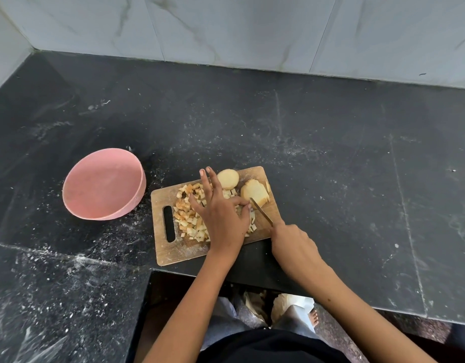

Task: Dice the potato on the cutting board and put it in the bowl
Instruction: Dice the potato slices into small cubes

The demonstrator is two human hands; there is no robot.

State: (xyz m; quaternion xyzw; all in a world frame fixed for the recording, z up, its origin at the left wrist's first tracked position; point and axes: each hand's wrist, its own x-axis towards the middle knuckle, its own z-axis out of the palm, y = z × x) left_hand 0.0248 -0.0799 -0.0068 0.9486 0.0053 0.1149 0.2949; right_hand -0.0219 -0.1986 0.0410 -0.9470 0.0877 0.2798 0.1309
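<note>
No legible text, label, brand, number or sign anywhere in view.

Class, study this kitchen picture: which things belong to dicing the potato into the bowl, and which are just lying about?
Part of the job: cutting board, diced potato, potato slices, round potato piece, knife, pink bowl, left hand, right hand.

Just lying about: white specks on the black counter; crumpled paper on the floor.
</note>
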